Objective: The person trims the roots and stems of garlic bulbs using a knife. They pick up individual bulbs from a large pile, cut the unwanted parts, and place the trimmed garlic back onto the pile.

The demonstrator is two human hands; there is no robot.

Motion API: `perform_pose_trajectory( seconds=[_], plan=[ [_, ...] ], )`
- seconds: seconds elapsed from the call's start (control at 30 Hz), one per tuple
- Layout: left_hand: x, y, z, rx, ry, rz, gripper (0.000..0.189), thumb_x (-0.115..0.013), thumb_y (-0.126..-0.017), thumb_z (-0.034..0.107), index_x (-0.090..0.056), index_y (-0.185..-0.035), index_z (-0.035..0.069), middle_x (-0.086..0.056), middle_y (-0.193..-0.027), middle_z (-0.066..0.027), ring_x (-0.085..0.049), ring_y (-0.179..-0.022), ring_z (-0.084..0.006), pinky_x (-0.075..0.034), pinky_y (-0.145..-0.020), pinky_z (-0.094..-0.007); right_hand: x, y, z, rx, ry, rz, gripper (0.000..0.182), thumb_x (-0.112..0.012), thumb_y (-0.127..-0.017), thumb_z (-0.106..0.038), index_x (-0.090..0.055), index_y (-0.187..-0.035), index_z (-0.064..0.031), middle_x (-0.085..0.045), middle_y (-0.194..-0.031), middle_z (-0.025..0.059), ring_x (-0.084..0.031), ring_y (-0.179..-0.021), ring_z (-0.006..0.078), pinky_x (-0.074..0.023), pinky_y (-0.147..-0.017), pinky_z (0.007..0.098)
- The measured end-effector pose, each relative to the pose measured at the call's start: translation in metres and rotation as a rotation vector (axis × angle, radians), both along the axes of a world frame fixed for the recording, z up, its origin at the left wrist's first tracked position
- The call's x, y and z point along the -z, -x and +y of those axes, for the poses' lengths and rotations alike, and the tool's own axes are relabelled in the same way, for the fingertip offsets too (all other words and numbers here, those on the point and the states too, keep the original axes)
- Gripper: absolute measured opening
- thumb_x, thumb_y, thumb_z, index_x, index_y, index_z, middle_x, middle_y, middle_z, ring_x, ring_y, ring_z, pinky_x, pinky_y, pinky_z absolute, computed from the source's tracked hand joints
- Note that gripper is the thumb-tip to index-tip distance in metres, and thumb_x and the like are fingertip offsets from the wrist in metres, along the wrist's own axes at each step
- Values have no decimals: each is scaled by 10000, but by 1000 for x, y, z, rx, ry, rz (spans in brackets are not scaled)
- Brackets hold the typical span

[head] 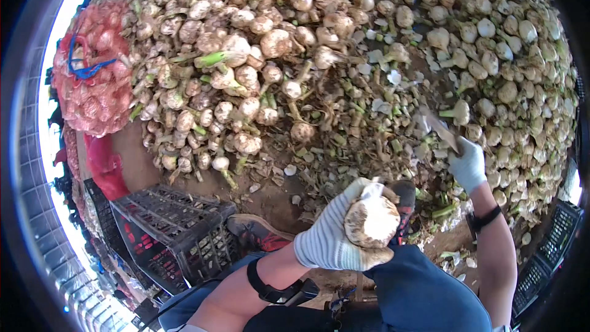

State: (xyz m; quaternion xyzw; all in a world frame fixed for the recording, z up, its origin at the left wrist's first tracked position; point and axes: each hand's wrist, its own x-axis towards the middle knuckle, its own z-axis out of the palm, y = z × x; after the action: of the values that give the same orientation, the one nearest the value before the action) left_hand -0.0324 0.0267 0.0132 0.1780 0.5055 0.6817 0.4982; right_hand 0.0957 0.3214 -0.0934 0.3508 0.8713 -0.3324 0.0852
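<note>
My left hand (339, 230), in a striped knit glove, grips a large garlic bulb (372, 222) above my knees. The bulb's rim is brown with soil, and its facing side is bright white. My right hand (469, 163), also gloved, is closed around the handle of a knife, whose blurred blade (438, 128) points up and to the left over the trimmings. Beyond my hands, soiled garlic bulbs with stems (244, 76) form a heap at the left and centre. Paler bulbs (507, 92) lie piled at the right.
Cut stems and papery skins (368, 115) litter the ground between the heaps. A black plastic crate (175, 226) stands beside my left shoe (258, 230). Behind it is a red mesh sack of garlic (94, 74). More black crates (548, 249) stand at the far right.
</note>
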Motion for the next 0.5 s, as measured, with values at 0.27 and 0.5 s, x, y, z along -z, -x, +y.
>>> perform_pose_trajectory(
  seconds=[0.27, 0.5],
  plan=[
    [17, 9, 7, -104, 135, 543, 872, -894, -570, 191, -372, -1261, 89, -515, -1141, -84, -538, -1021, -192, -468, -880, -340, -57, 26, -71, -50, 526, 243, 196, -647, -717, -34, -648, -910, 3, -632, -699, 65, -576, -643, 99, -485, -587, 275],
    [16, 16, 20, -507, 80, -76, 839, -862, -583, 70, -354, -1249, 124, -516, -1145, -72, -578, -977, -193, -509, -834, -320, -106, 49, -103, -140, 565, 355, 185, -592, -718, -84, -644, -883, -18, -598, -640, 99, -566, -562, 154, -473, -560, 277]
  ],
)
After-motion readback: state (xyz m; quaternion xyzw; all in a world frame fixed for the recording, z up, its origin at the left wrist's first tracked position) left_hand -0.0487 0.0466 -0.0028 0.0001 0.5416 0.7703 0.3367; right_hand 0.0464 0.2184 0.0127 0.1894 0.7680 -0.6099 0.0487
